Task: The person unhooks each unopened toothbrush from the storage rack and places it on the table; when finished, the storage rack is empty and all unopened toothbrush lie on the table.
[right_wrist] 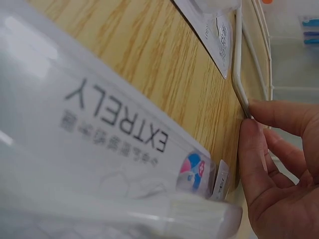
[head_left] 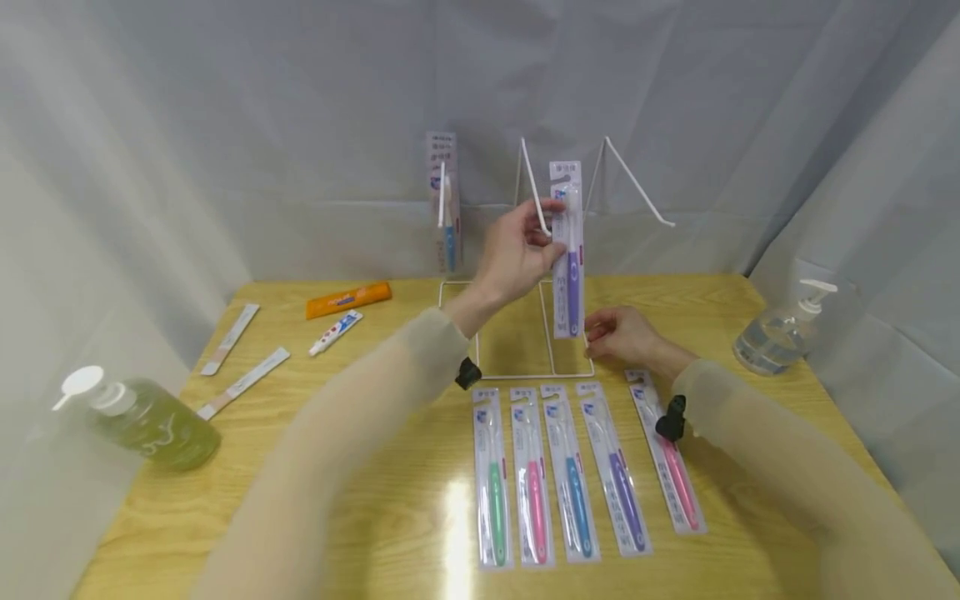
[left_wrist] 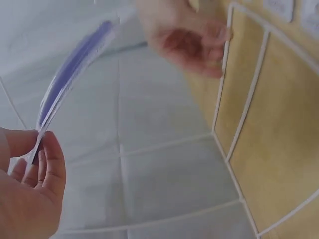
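Left hand [head_left: 517, 250]: raised above the table, the upper part of the purple toothbrush pack [head_left: 570, 254] is pinched between thumb and fingers.
Purple toothbrush pack: held upright against the white wire rack [head_left: 536, 200].
Right hand [head_left: 626, 335]: the rack's base wire is gripped by curled fingers [right_wrist: 259, 164].
Table [head_left: 375, 500]: five packed toothbrushes [head_left: 577, 475] are laid side by side.

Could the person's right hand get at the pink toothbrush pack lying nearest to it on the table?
Probably yes. The right hand rests at the white wire rack's base, and the pink toothbrush pack lies flat just under that wrist. Nothing lies over it, though the sleeve partly hides it.
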